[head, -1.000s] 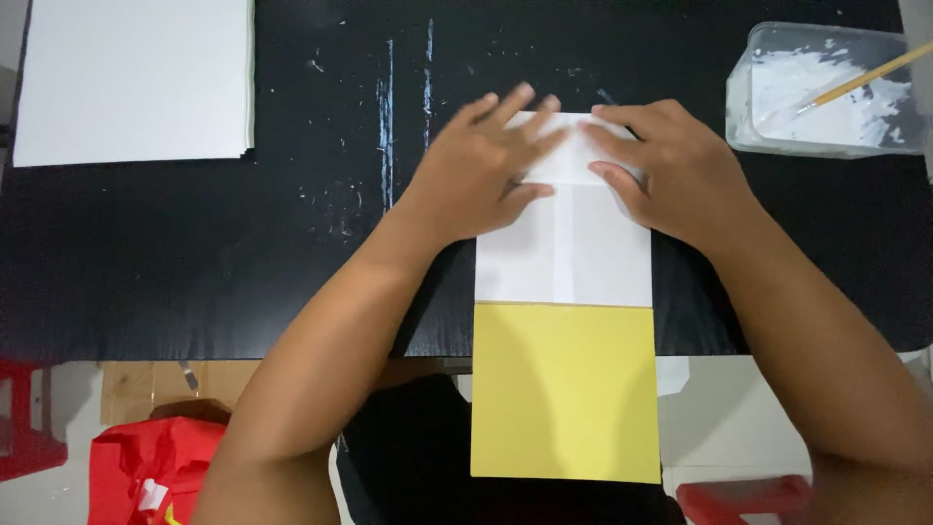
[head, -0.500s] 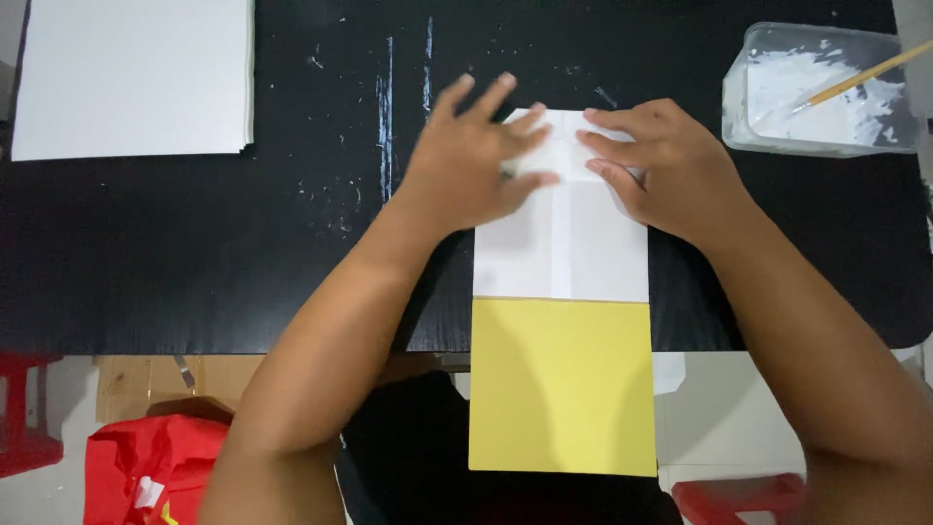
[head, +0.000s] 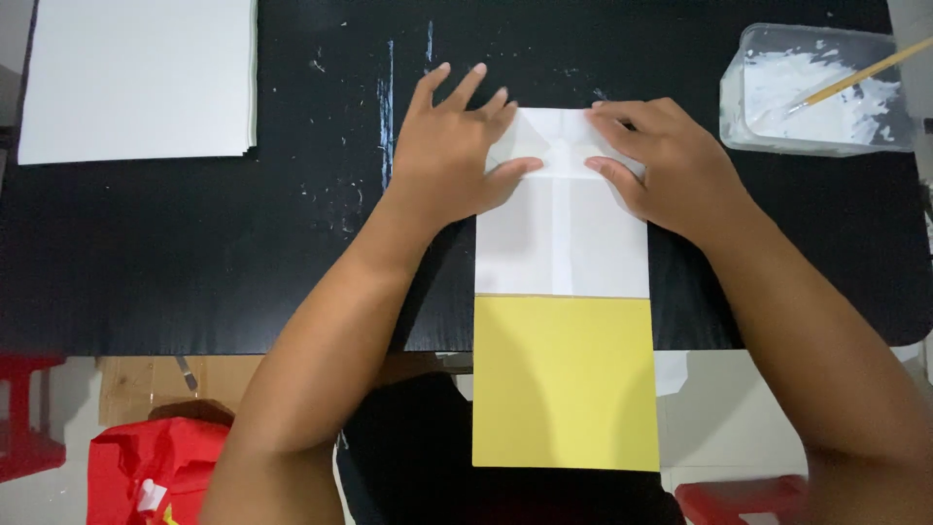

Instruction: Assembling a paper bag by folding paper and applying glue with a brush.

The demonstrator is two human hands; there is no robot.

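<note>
A long folded paper piece lies on the black table (head: pixel 194 243), its far part white (head: pixel 564 243) and its near part yellow (head: pixel 564 384), hanging over the table's front edge. My left hand (head: pixel 452 156) rests flat on the white part's far left corner, fingers spread, thumb pressing a fold. My right hand (head: pixel 671 165) presses the far right corner, fingertips on the folded flap. Neither hand grips anything.
A stack of white sheets (head: pixel 136 78) lies at the far left of the table. A clear plastic tub of white paste (head: pixel 816 92) with a wooden-handled brush (head: pixel 865 73) stands at the far right. A red bag (head: pixel 146 472) and red stools sit on the floor below.
My left hand has shifted slightly left and spread its fingers, uncovering more of the folded white top. My right hand stays pressed on the right corner.
</note>
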